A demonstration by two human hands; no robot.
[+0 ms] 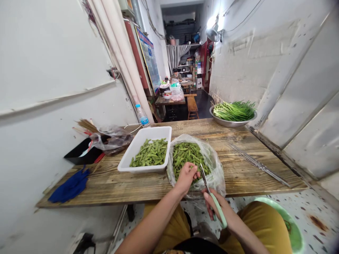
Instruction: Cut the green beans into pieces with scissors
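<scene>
Here, the right hand [225,205] grips scissors [206,180]; the left hand [185,176] curls its fingers over pods [184,153] in the bag [216,165], its grip unclear. Safe handling probably means angling blades clear of fingertips.

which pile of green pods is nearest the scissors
The pile in the clear plastic bag: the blades of the scissors and the left hand are over it, while the other pile lies farther left, in the white tray.
</scene>
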